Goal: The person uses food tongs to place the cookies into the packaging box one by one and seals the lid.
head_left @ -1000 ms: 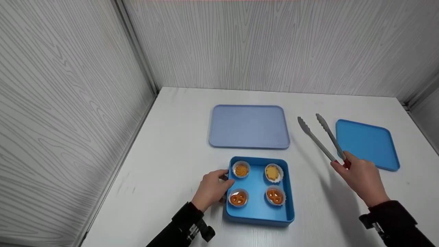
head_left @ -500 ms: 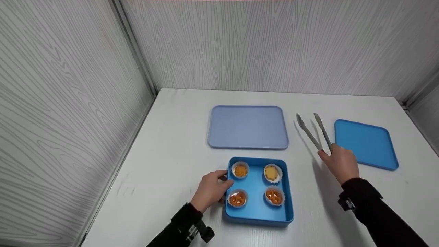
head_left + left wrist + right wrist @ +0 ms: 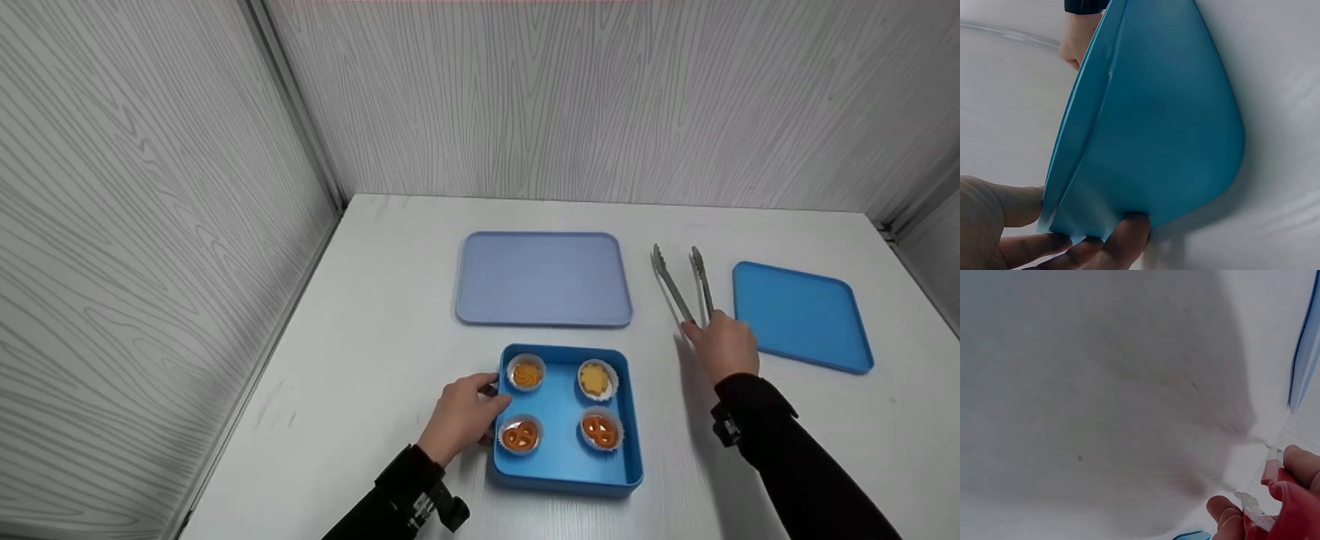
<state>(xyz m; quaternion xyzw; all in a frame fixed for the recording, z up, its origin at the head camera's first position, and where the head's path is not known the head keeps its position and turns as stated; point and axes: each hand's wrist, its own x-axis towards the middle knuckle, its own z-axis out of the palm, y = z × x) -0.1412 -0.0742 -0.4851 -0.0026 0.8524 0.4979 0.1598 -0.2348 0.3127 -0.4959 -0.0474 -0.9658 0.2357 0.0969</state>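
My left hand [image 3: 461, 412] grips the left wall of a blue box [image 3: 561, 457]; its thumb lies at the rim and its fingers at the outer side, as the left wrist view shows on the box [image 3: 1157, 112]. Inside stand paper cups with a swirled orange treat [image 3: 527, 373], a yellow scalloped cookie [image 3: 595, 379] and two pretzels, one left [image 3: 520, 435], one right [image 3: 601, 431]. My right hand [image 3: 724, 346] holds metal tongs [image 3: 673, 287] by their red handles [image 3: 1303, 512]. The tongs' arms are spread, tips pointing away, with nothing between them.
A pale lavender tray [image 3: 544, 279] lies behind the box. To the right of the tongs is a flat blue tray or lid [image 3: 802, 315]. Wood-grain panels [image 3: 600, 97] bound the white table [image 3: 360, 337] at the back and left.
My right hand has moved left and farther from me, lowering the tongs toward the table. The left hand and the box stay where they were.
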